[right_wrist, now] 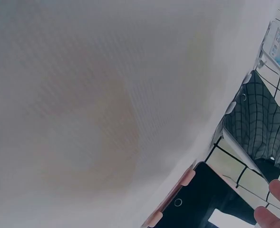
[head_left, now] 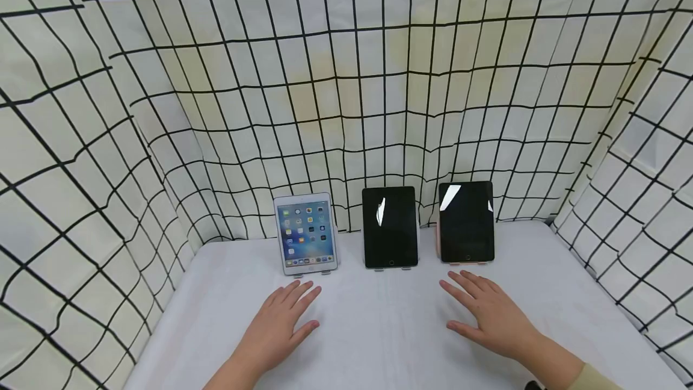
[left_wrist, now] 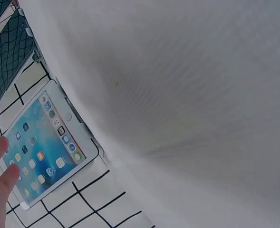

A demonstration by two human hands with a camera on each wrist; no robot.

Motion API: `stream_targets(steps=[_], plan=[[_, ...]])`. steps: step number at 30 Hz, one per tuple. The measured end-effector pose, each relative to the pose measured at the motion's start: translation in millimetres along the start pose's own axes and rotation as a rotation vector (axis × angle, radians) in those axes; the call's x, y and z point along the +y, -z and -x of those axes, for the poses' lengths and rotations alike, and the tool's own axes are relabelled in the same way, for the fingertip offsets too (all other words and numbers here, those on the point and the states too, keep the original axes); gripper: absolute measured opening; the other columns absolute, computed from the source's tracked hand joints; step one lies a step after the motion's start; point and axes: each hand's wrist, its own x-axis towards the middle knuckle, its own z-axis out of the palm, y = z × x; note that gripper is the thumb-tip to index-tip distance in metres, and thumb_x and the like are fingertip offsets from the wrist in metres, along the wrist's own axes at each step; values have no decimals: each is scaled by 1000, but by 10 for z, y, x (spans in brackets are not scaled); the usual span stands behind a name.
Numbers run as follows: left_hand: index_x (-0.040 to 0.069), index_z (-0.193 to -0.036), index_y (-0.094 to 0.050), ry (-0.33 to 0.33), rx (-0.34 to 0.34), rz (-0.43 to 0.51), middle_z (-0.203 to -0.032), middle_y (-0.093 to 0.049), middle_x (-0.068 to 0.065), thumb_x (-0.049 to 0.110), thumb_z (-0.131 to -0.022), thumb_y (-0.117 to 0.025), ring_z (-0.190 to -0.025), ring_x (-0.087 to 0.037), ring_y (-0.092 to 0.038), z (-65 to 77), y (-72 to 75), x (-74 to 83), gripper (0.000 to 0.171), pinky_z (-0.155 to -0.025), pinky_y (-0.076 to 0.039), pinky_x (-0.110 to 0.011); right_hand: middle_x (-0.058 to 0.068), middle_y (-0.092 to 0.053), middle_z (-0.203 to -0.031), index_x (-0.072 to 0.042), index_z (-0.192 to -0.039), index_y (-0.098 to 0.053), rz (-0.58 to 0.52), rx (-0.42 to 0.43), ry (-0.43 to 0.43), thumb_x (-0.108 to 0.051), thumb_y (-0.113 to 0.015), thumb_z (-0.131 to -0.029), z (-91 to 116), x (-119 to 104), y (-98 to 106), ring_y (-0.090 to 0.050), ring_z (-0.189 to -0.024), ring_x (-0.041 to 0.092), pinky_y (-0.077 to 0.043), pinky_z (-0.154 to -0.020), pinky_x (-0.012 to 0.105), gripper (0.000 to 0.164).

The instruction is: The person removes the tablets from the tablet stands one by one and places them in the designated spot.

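Three tablets lean on stands along the back of a white-covered table. The left one, a white tablet [head_left: 306, 233], has a lit home screen with app icons. A black tablet [head_left: 390, 227] with a dark screen stands in the middle. To the right is another dark-screened tablet [head_left: 467, 221] on a pinkish stand [right_wrist: 188, 178]. My left hand [head_left: 276, 327] is held with spread fingers in front of the white tablet, holding nothing. Below the right tablet, my right hand [head_left: 489, 318] also has its fingers extended and holds nothing. Both wrist views show fingertips at the edge, apart from the table.
White cloth walls with a black grid [head_left: 379, 89] enclose the table at the back and both sides. The white tabletop [head_left: 379, 330] stretches between the hands. A small dark object [head_left: 533, 385] shows by the right wrist at the bottom edge.
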Motion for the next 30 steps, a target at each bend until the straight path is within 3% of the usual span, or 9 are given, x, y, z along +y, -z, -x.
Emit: stream_targets(steps=[12, 30], plan=[[25, -150, -44, 9, 60, -25, -150, -46, 0, 52, -96, -58, -140, -26, -38, 64, 22, -33, 62, -112, -31, -49, 3, -43, -153, -26, -152, -42, 1, 34, 12, -61, -66, -86, -87, -54, 6, -39, -139, 30, -34, -108, 55, 78], [25, -152, -41, 46, 75, -37, -151, -45, -1, 50, -96, -59, -139, -27, -38, 72, 73, -80, 64, -112, -31, -50, 4, -43, -152, -26, -152, -42, -49, 52, 12, -59, -64, -88, -350, -147, -31, -43, -136, 30, -37, -107, 55, 75]])
